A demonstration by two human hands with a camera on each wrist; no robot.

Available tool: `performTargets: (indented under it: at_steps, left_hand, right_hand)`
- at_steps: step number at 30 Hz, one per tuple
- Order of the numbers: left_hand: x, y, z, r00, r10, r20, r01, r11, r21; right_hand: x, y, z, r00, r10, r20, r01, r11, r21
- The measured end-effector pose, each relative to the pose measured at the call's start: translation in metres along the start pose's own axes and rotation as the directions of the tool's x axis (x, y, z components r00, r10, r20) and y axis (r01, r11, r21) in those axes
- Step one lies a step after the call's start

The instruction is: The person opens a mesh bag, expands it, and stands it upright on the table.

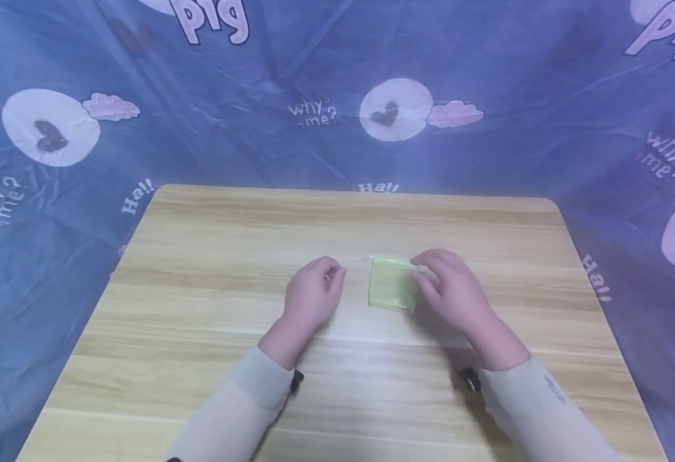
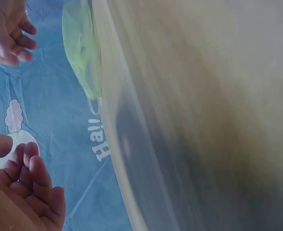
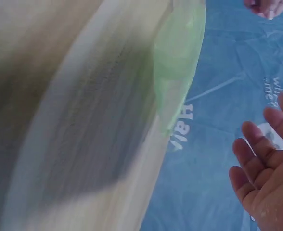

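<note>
A small see-through green pouch (image 1: 391,285) lies flat on the wooden table, between the two hands. Thin pale cord shows at its top corner, and the left wrist view has a cord loop at the end of the pouch (image 2: 81,50). My left hand (image 1: 313,292) hovers to the left of it, fingers loosely curled with nothing in them. Over the pouch's right edge is my right hand (image 1: 455,289), thumb and fingers apart and relaxed. In the right wrist view the right hand (image 3: 271,173) is separate from the pouch (image 3: 177,62) and holds nothing.
The light wooden table (image 1: 199,256) has rounded far corners. Behind it and at both sides hangs a blue printed cloth (image 1: 245,122). Small black devices (image 1: 471,378) sit at the inner side of both sleeved wrists.
</note>
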State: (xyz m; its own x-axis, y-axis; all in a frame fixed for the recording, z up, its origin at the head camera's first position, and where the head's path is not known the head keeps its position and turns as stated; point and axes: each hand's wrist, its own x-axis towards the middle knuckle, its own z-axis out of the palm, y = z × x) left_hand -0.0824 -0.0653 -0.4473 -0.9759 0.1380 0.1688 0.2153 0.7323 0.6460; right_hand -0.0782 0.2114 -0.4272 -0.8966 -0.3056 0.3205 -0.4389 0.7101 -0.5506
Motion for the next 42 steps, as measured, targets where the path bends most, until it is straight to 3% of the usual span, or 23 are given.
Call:
performTargets:
  at_steps: [3, 7, 10, 23, 27, 31, 36, 42]
  left_hand:
    - [-0.002, 0.001, 0.001, 1.000, 0.013, -0.020, -0.013, 1.000, -0.011]
    - [-0.003, 0.001, 0.001, 1.000, 0.003, -0.012, -0.003, 1.000, -0.017]
    - [-0.005, 0.001, 0.003, 1.000, -0.006, 0.008, 0.006, 1.000, -0.018]
    - [-0.006, 0.001, 0.006, 0.999, -0.025, 0.044, 0.026, 0.999, -0.033]
    - [-0.005, 0.000, 0.005, 0.998, -0.027, 0.056, 0.028, 1.000, -0.014]
    - [-0.003, -0.002, 0.001, 0.999, -0.026, 0.029, 0.026, 1.000, 0.004]
    - [0.000, -0.005, -0.007, 0.999, -0.052, -0.009, 0.052, 0.999, -0.002]
    - [0.000, -0.008, -0.009, 0.999, -0.042, -0.007, 0.042, 0.999, 0.000]
  right_hand:
    - [0.017, 0.006, 0.008, 0.988, 0.104, 0.111, -0.101, 0.994, -0.027]
    - [0.039, 0.020, 0.021, 0.935, 0.233, 0.268, -0.222, 0.972, -0.071]
    - [0.048, 0.028, 0.028, 0.906, 0.261, 0.334, -0.245, 0.965, -0.090]
    - [0.053, 0.033, 0.038, 0.890, 0.283, 0.357, -0.270, 0.959, -0.087]
    - [0.051, 0.023, 0.032, 0.898, 0.282, 0.339, -0.274, 0.959, -0.070]
    - [0.046, 0.003, 0.021, 0.929, 0.232, 0.290, -0.234, 0.972, -0.029]
    - [0.032, -0.018, 0.013, 0.973, 0.092, 0.210, -0.087, 0.996, -0.033]
    - [0.008, -0.031, 0.012, 0.985, -0.025, 0.168, 0.039, 0.996, -0.077]
